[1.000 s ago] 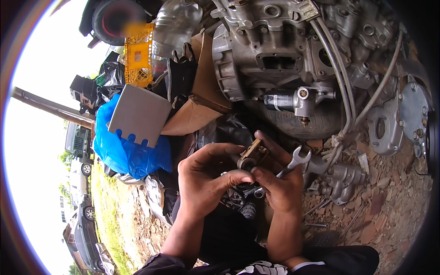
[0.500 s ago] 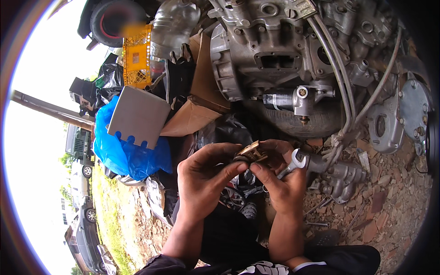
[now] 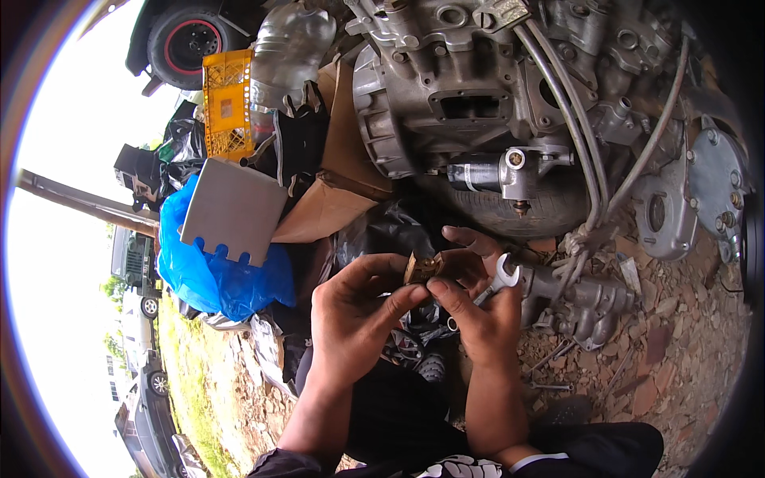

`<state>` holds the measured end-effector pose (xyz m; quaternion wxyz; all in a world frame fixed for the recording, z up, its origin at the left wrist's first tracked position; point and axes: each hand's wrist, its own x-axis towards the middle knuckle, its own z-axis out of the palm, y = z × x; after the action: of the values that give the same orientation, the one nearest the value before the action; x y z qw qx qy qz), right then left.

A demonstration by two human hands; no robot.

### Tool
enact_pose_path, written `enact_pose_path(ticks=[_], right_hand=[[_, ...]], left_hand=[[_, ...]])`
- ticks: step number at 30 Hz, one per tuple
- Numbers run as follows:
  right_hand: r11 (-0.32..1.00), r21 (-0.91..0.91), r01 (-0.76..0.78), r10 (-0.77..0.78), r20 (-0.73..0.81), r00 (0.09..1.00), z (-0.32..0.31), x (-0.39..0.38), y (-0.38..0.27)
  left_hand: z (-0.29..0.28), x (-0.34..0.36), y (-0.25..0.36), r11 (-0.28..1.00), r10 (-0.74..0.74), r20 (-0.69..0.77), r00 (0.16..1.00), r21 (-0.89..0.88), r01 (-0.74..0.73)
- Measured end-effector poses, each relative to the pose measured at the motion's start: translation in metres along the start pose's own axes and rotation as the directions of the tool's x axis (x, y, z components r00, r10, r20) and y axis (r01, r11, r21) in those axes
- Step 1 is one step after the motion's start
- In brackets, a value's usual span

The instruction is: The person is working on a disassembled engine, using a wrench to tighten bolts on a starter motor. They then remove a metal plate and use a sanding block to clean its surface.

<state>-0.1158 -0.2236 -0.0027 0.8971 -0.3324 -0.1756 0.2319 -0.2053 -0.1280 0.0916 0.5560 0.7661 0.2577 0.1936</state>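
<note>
Between the fingertips of both hands is a small brass-coloured metal part (image 3: 421,269), worn and blocky, its exact kind unclear. My left hand (image 3: 355,315) pinches it with thumb and fingers. Against its other side rest the thumb and a finger of my right hand (image 3: 488,323), with another finger raised away from it. A combination wrench (image 3: 502,277) is tucked across the right hand, its open jaw up beyond the thumb and its ring end low near the palm. Beyond the hands lies a black plastic bag (image 3: 386,231).
A large grey engine or gearbox casting (image 3: 446,72) with tied metal pipes (image 3: 594,159) stands ahead, near a tyre (image 3: 518,215). To the left are a cardboard box (image 3: 327,209), a flat grey plate (image 3: 235,205) and a blue bag (image 3: 191,267). Loose tools (image 3: 550,386) lie on rubble at right.
The brass-coloured part has been turned in the fingers and now stands more upright. One right finger has lifted away from it. The wrench has shifted slightly left, as has the whole view.
</note>
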Motion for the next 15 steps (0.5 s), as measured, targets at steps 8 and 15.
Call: enact_pose_path(ticks=[8,15], right_hand=[[0.998,0.028,0.058,-0.054,-0.146,0.988,0.001,0.008,0.016],[0.948,-0.282,0.146,-0.211,-0.213,0.954,-0.023,0.024,0.032]], left_hand=[[0.004,0.031,-0.003,0.997,-0.051,0.087,0.995,-0.048,0.055],[0.019,0.094,-0.018,0.989,-0.143,0.331,0.933,0.004,0.15]])
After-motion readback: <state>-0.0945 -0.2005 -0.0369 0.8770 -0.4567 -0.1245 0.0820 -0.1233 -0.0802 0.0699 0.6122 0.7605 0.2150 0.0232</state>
